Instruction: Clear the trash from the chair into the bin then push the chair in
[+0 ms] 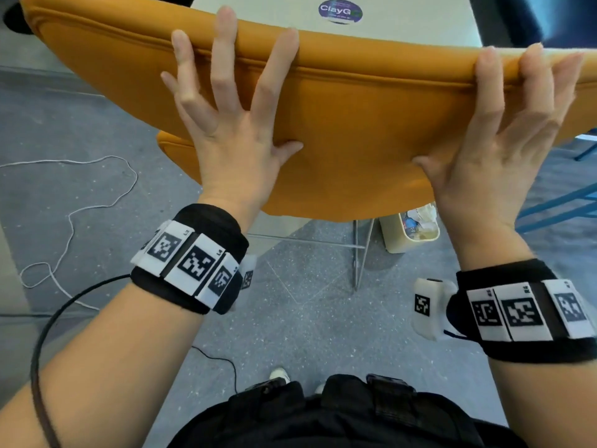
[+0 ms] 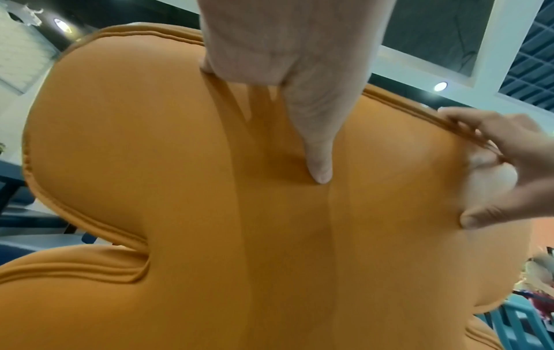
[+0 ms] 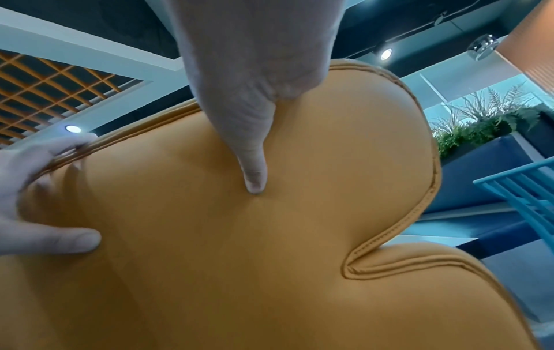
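Across the top of the frame, both hands on the orange chair back

Fingers of the left hand lie spread and flat, thumb pressed in; the right hand hooks its fingers over the top edge of the chair. Beyond it, the counter; lower right, the bin already holds trash. To push well, I'd press evenly with both palms, low and straight, minding the bin beside the legs
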`<action>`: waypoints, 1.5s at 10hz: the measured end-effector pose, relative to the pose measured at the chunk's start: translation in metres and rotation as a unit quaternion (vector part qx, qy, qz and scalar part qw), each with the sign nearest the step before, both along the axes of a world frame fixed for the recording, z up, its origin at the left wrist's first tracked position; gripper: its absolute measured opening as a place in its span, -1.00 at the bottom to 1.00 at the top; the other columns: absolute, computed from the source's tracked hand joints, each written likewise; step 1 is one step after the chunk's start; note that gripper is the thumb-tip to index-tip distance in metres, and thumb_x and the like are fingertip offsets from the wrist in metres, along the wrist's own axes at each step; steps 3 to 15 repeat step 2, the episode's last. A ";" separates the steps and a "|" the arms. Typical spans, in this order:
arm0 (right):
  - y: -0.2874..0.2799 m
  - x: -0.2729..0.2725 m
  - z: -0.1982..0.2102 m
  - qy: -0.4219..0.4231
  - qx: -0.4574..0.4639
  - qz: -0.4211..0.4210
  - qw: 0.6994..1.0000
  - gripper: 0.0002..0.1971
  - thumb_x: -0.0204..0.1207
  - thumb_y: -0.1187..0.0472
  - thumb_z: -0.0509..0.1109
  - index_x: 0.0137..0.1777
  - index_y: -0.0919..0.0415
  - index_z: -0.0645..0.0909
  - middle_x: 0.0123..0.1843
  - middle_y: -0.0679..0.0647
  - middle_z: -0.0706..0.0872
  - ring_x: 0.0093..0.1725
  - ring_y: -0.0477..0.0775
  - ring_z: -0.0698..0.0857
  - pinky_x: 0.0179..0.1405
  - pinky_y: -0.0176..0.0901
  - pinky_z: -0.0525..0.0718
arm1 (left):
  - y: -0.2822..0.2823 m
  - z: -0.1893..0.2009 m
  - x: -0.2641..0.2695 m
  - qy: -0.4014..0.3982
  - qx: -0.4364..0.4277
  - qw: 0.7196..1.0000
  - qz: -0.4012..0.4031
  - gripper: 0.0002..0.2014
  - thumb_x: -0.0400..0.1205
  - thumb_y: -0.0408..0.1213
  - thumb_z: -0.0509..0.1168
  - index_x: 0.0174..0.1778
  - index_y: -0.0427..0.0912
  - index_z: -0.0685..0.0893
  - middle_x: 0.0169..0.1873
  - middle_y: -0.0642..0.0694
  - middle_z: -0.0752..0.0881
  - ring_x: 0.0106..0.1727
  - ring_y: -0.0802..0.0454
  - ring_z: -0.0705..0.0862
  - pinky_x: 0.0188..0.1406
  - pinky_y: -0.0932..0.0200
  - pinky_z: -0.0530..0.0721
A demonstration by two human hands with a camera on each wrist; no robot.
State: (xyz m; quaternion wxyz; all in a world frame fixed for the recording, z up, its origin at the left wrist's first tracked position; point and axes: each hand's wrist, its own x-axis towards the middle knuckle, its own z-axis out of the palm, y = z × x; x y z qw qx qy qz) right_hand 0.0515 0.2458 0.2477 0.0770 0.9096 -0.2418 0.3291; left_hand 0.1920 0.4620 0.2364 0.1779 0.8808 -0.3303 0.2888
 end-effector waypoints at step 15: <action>0.036 -0.118 -0.080 0.123 0.052 0.002 0.991 -0.29 0.26 0.32 0.58 0.43 0.08 0.41 0.47 0.18 0.24 0.58 0.33 0.12 0.64 0.13 -0.12 | 0.061 -0.080 -0.041 0.080 0.117 0.986 -0.089 -0.43 0.52 -0.20 0.40 0.48 -0.03 0.47 0.52 -0.20 0.34 0.52 -0.35 0.19 0.49 -0.45 0.35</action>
